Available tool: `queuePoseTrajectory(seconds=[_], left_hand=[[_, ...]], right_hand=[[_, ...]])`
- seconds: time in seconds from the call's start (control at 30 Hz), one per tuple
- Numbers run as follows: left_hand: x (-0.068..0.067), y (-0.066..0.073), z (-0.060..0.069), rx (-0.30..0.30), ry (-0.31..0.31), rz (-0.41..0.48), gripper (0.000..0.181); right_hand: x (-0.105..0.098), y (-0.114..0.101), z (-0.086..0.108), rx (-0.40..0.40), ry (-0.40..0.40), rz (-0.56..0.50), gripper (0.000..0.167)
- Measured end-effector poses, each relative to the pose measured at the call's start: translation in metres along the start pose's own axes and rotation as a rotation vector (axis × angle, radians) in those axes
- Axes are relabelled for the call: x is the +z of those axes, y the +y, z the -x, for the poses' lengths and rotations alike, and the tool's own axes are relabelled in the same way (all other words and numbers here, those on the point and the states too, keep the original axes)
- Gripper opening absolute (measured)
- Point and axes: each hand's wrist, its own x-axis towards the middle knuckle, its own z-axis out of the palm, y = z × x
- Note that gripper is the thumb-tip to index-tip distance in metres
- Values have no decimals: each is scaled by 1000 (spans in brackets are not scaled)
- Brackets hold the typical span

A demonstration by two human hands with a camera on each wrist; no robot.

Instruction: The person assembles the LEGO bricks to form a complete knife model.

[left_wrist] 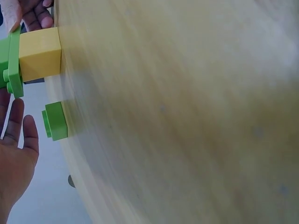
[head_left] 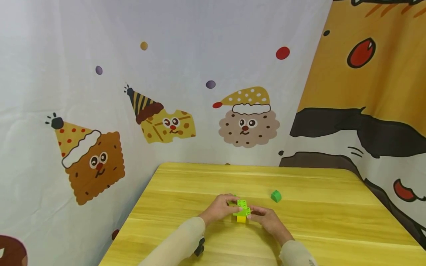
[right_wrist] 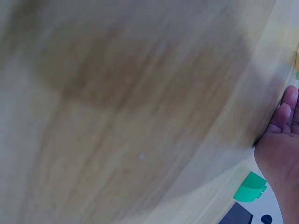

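Note:
In the head view a small stack stands on the table, with light green bricks (head_left: 242,207) above a yellow brick (head_left: 241,219). My left hand (head_left: 219,209) holds the green part from the left with thumb and fingertips. From the other side my right hand (head_left: 269,221) grips its edge, thumb low and index finger above. The left wrist view shows a green piece (left_wrist: 15,60) with studs joined to the yellow block (left_wrist: 41,53), between fingers of both hands. Beside the stack lies a separate green brick (left_wrist: 56,121), mostly hidden behind my left hand in the head view.
A darker green curved brick (head_left: 276,196) lies beyond my right hand. Near my left sleeve is a small black object (head_left: 199,247), partly covered. Behind the wooden table (head_left: 186,177) hangs a cloth (head_left: 186,59) printed with cartoon figures.

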Motion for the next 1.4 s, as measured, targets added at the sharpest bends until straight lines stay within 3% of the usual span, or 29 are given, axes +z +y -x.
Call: queuePoseTrajectory(seconds=[0.47, 0.93, 1.23, 1.4], left_hand=[[1, -1, 0, -12, -1, -29, 36], [-9, -12, 4, -27, -10, 7, 44], [-34, -12, 4, -95, 107, 77, 48], [-48, -16, -1, -101, 198, 92, 52]], right_hand=[[1, 1, 0, 39, 26, -19, 48], [2, 2, -1, 1, -1, -66, 46], [1, 1, 1, -10, -21, -65, 48], [1, 1, 2, -7, -19, -73, 47]])
